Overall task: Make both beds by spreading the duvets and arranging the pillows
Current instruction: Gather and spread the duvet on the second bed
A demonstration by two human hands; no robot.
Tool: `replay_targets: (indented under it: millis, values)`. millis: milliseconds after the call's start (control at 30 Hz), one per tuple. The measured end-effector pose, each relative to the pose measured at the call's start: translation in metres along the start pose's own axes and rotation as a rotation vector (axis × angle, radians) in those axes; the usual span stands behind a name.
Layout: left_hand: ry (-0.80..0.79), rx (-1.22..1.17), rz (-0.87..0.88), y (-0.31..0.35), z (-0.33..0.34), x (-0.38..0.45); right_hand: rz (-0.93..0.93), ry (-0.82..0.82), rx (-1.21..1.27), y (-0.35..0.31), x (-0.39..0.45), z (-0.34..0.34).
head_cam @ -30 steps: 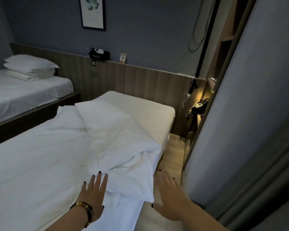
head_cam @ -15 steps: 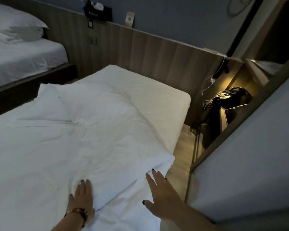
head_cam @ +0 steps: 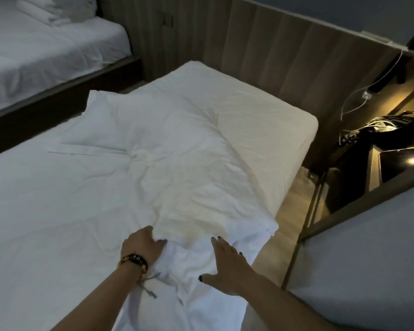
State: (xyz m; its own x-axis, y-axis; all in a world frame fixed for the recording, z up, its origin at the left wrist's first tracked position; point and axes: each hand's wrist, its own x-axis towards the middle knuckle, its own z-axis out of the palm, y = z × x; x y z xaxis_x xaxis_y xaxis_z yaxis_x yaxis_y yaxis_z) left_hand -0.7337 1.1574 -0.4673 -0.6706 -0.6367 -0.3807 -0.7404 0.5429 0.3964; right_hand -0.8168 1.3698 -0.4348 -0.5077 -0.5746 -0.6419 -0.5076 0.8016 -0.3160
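Observation:
A white duvet [head_cam: 167, 168] lies folded and rumpled across the near bed [head_cam: 268, 130], its thick folded edge close to me. My left hand [head_cam: 142, 244], with a beaded bracelet at the wrist, has its fingers curled into the duvet's folded edge. My right hand [head_cam: 227, 261] lies flat with fingers spread on the duvet cloth beside the bed's right edge. The far bed [head_cam: 34, 58] at upper left has a smooth white cover and stacked white pillows [head_cam: 65, 8] at its head.
A wooden headboard panel [head_cam: 285, 44] runs along the wall. A narrow wooden floor strip [head_cam: 294, 206] separates the near bed from a dark lit shelf [head_cam: 392, 163] with a black bag [head_cam: 378, 132] and white cables. A grey panel [head_cam: 368, 271] stands at right.
My view has tipped down and moved closer to the bed. My left hand went from lying flat to curling into the duvet's fold; my right hand slid onto the cloth.

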Motion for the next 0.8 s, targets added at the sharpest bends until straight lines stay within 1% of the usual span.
replay_targets:
  millis: [100,167,200,333,367,433,500,567,633,667,733,800]
  values:
    - [0.079,-0.301,0.014,0.054,-0.034,-0.005,-0.025,-0.007,0.215,-0.010,0.008,-0.029]
    - [0.112,-0.388,0.036,0.093,-0.056,-0.006,-0.070,0.027,0.398,-0.015,0.010,-0.052]
    - [0.122,-0.429,0.034,0.111,-0.066,-0.006,-0.086,0.017,0.486,-0.015,0.011,-0.065]
    - [0.137,-0.716,-0.052,0.173,-0.093,0.005,-0.173,-0.117,0.835,0.010,0.007,-0.112]
    - [0.143,-0.769,-0.067,0.189,-0.096,0.008,-0.199,-0.154,0.868,0.021,0.004,-0.122]
    - [0.125,-0.789,-0.083,0.226,-0.098,0.013,-0.217,-0.175,0.846,0.044,-0.001,-0.140]
    - [0.079,-0.748,-0.073,0.269,-0.097,0.021,-0.216,-0.120,0.841,0.065,0.000,-0.156]
    - [0.042,-0.724,-0.052,0.311,-0.095,0.031,-0.255,-0.043,0.889,0.088,-0.002,-0.177]
    - [0.016,-0.748,-0.034,0.348,-0.091,0.042,-0.280,0.100,0.878,0.113,-0.002,-0.200]
    - [-0.005,-0.756,-0.021,0.365,-0.089,0.046,-0.253,0.198,0.852,0.125,-0.002,-0.212]
    - [-0.066,-0.766,0.014,0.390,-0.083,0.049,-0.132,0.371,0.825,0.149,0.000,-0.233]
    - [-0.170,-0.820,0.094,0.402,-0.074,0.051,-0.034,0.457,0.706,0.173,0.011,-0.246]
